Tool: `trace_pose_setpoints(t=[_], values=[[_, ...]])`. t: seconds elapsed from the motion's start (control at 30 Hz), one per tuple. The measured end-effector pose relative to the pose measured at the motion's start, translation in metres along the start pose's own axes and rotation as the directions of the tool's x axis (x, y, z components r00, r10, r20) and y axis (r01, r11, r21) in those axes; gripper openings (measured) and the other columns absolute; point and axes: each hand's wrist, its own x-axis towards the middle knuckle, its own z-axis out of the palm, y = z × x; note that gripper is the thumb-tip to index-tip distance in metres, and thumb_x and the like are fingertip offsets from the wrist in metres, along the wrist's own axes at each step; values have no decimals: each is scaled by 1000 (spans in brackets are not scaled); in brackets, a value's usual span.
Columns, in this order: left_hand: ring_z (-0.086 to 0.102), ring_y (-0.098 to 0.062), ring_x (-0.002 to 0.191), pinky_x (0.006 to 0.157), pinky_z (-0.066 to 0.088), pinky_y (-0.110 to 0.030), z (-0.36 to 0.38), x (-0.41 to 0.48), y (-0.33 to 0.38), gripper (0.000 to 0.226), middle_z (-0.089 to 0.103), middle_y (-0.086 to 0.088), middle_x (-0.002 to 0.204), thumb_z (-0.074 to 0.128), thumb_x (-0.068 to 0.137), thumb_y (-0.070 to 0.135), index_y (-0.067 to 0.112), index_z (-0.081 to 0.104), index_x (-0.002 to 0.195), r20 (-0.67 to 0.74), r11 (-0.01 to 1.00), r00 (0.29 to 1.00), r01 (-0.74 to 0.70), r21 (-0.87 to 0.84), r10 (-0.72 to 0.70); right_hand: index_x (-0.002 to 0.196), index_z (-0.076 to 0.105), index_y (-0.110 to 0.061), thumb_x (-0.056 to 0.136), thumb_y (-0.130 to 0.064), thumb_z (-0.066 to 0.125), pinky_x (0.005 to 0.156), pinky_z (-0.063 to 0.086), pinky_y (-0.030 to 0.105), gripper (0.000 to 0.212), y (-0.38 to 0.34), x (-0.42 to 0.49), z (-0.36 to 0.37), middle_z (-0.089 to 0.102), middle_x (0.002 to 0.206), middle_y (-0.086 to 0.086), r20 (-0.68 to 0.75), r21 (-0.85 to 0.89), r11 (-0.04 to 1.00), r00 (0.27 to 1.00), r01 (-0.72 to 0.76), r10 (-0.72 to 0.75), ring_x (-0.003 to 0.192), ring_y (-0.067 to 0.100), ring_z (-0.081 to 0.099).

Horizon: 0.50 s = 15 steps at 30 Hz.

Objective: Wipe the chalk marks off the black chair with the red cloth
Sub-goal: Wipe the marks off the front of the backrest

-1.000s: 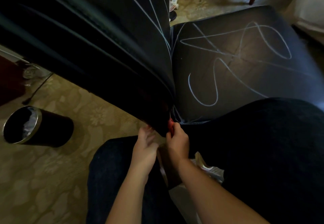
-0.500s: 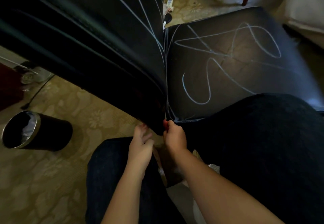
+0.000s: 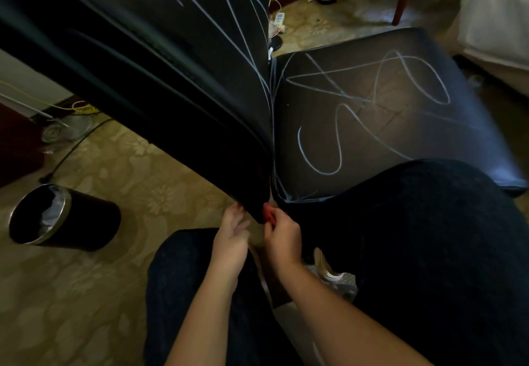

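Our right hand point(image 3: 282, 239) pinches cloth point(image 3: 267, 213); left hand point(image 3: 232, 237) at chair point(image 3: 171, 79) corner, grip unclear; marks point(image 3: 363, 102) lie ahead-right, nearer right hand.

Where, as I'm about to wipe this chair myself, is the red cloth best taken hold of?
Probably by the small bunched end of the red cloth that shows beside the lower corner of the backrest, coming from below on the seat side, as the right hand pinches it. The rest is hidden by that corner and the hand, so nothing else offers a grip.
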Motion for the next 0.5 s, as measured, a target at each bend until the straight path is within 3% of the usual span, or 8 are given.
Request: trace_pose_setpoints(t=[0.07, 0.2, 0.33, 0.43, 0.5], values=[[52, -5, 118, 112, 39, -40, -1, 0, 1, 62, 49, 13, 132, 38, 97, -9, 33, 37, 142, 2, 1000, 1000, -6, 11, 6, 121, 68, -10, 96, -11, 57, 82, 48, 29, 28, 14, 5, 6, 72, 107, 12, 59, -13, 990, 989, -138, 138, 101, 27, 67], [52, 0, 114, 111, 40, -39, -3, 4, 1, 61, 49, 15, 129, 41, 97, -7, 32, 37, 144, 5, 1000, 1000, -14, 22, 14, 100, 72, -7, 96, -16, 58, 69, 47, 30, 17, 28, 0, 17, 72, 86, 13, -37, 96, 969, 972, -227, 232, 82, 28, 68], [53, 3, 111, 108, 42, -35, -2, 5, 1, 57, 53, 18, 121, 42, 96, -8, 38, 39, 130, -18, 1000, 1000, -8, 0, 8, 113, 71, -7, 90, 2, 56, 79, 44, 15, 29, 5, -2, 17, 72, 103, 5, -87, 226, 960, 978, -166, 190, 95, 14, 66], [53, -2, 115, 110, 41, -35, -3, 5, 1, 59, 53, 13, 129, 41, 96, -9, 34, 41, 135, -5, 1000, 1000, -14, -15, 14, 114, 72, -7, 85, 9, 55, 83, 42, 10, 38, -15, -1, 11, 73, 109, 6, -137, 233, 969, 983, -88, 122, 103, 16, 67], [51, -4, 120, 107, 41, -29, -4, 5, 0, 60, 51, 11, 135, 41, 96, -9, 30, 43, 140, 9, 999, 1000, -12, -41, 12, 113, 73, -9, 82, 8, 59, 86, 41, 9, 38, -29, -7, 5, 73, 109, 5, -209, 170, 985, 978, 39, -3, 102, 15, 67]])
